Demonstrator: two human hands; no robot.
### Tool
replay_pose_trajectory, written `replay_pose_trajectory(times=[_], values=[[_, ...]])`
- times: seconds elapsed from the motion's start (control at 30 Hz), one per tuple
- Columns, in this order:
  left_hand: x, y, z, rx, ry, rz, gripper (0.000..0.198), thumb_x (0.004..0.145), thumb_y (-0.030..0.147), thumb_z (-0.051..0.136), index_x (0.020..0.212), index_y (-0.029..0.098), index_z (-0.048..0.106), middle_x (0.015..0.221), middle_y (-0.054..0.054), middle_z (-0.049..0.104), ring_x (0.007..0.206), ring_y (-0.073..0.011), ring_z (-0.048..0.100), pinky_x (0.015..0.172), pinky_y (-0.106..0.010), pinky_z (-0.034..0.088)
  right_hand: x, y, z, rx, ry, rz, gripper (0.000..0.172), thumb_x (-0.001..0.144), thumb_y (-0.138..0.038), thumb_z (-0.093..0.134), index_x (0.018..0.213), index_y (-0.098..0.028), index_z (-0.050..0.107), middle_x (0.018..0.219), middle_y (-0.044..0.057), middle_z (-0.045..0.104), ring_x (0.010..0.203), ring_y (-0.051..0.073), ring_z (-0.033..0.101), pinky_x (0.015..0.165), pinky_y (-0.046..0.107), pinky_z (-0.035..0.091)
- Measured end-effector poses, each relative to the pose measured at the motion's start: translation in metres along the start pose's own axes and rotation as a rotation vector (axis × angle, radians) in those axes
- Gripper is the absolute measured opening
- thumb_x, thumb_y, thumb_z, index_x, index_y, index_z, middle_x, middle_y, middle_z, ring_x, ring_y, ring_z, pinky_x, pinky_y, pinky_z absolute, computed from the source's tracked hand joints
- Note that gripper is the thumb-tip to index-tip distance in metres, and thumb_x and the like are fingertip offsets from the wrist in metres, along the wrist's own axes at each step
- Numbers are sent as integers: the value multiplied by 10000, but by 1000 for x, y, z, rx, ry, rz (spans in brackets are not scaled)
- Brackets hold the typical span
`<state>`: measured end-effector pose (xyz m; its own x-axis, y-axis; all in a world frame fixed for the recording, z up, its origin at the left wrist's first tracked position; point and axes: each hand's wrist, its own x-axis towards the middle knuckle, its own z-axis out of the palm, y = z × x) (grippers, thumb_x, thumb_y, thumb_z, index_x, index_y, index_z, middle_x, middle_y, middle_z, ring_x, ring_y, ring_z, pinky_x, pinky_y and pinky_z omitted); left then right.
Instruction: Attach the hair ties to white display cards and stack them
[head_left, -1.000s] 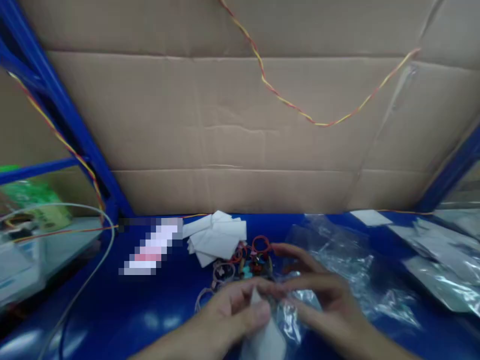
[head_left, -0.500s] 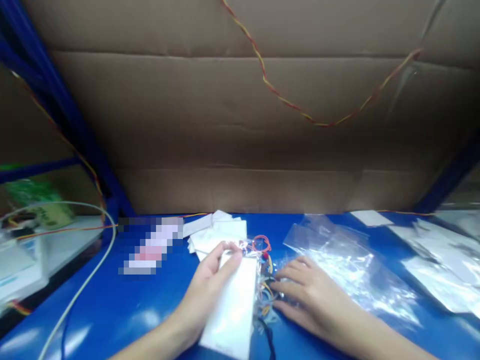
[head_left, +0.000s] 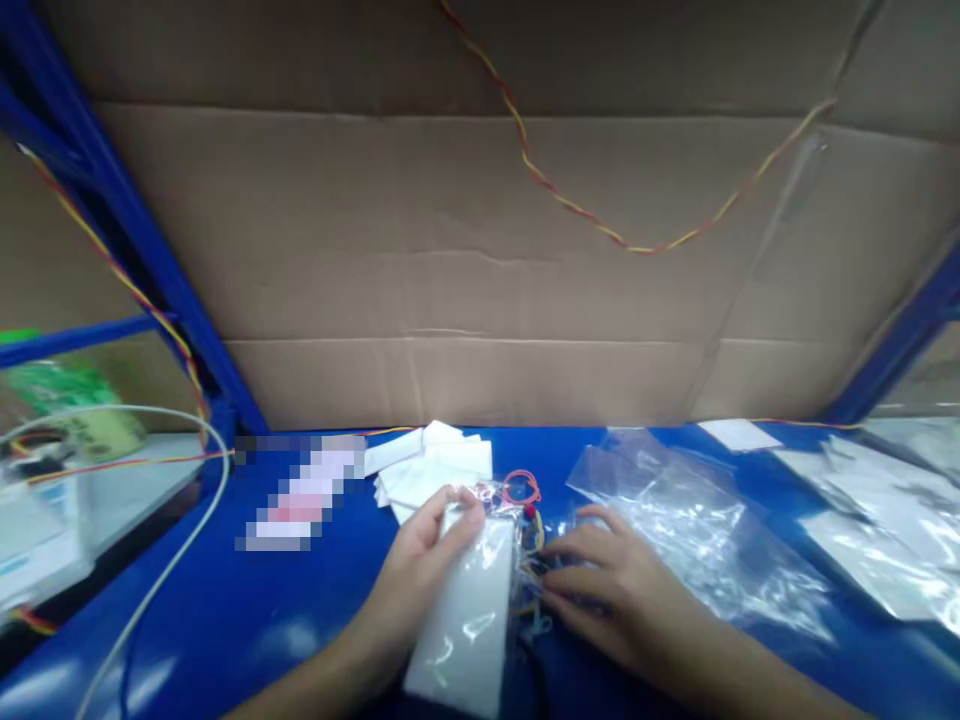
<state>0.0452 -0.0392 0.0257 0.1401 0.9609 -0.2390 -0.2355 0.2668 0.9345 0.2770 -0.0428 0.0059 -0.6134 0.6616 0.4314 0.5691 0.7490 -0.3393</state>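
Observation:
My left hand (head_left: 424, 560) is closed on the upper end of a clear plastic bag (head_left: 469, 630) with a long, flat white piece inside. Its thumb lies on top, near the bag's far edge. Close along the right side of this bag sits a small tangle of coloured wires (head_left: 534, 570), partly under clear plastic. The bent fingers of my right hand (head_left: 611, 575) come at the wires from the right, thumb and forefinger tips close together on them. What exactly those fingertips pinch is partly hidden. A thin red wire loop (head_left: 521, 487) lies just beyond the bag.
White papers (head_left: 435, 465) lie behind my left hand on the blue tabletop (head_left: 300, 600). Clear plastic bags (head_left: 697, 530) spread out to the right, with white packets (head_left: 885, 530) farther right. A pale cable (head_left: 202, 510) curves at left. Cardboard (head_left: 465, 220) walls the back.
My right fingers have shifted slightly and drawn closer together at the wires. The bagged white piece has tilted a little under my left hand, and its plastic now shows more glare.

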Motion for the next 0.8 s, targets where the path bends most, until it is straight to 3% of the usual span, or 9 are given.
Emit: replay_pose_trajectory(times=[0.07,0.23,0.37,0.43,0.5,0.63,0.8], values=[[0,0,0,-16,-12,-6,376,817,437,822,1032,223,600,750,21,738,590,-179,696,566,-236,514,1,0,-2,144,11,104,157,986,-244,642,951,-258,794,1063,49,764,962,227,698,930,401,492],[3,-1,-1,-67,-52,2,351,836,408,821,1053,218,621,756,-1,758,604,-194,722,584,-260,535,7,-3,-11,413,132,346,300,1028,-376,574,810,-208,693,848,39,686,803,202,638,752,335,487],[2,-1,-1,-86,-88,2,379,799,417,849,1037,203,647,774,-39,784,612,-215,738,600,-282,551,10,-4,-17,713,227,525,342,1048,-501,499,899,-213,605,847,31,660,731,192,629,649,312,487],[0,-1,0,-65,-108,14,407,786,416,860,1062,191,664,768,-50,787,618,-214,735,590,-271,542,11,-4,-18,915,257,576,366,1045,-545,480,911,-214,564,894,44,684,748,200,670,617,303,507],[-1,-2,-1,-19,-115,22,438,780,418,866,1097,175,685,761,-54,788,604,-193,712,571,-247,518,12,-3,-18,1027,289,586,386,1038,-569,480,870,-223,513,802,24,683,696,194,673,588,293,514],[-2,-3,-2,121,-142,49,387,777,439,862,1012,158,738,783,-55,783,607,-183,675,557,-235,468,13,-2,-16,1024,266,588,343,1009,-567,548,953,-229,541,572,-59,590,493,133,562,510,240,475],[-4,-5,2,284,-182,230,212,776,365,861,837,172,800,884,-60,793,818,-223,684,730,-270,495,10,-6,-10,960,153,607,371,953,-567,642,948,-198,664,581,-51,581,420,81,482,410,181,364]])
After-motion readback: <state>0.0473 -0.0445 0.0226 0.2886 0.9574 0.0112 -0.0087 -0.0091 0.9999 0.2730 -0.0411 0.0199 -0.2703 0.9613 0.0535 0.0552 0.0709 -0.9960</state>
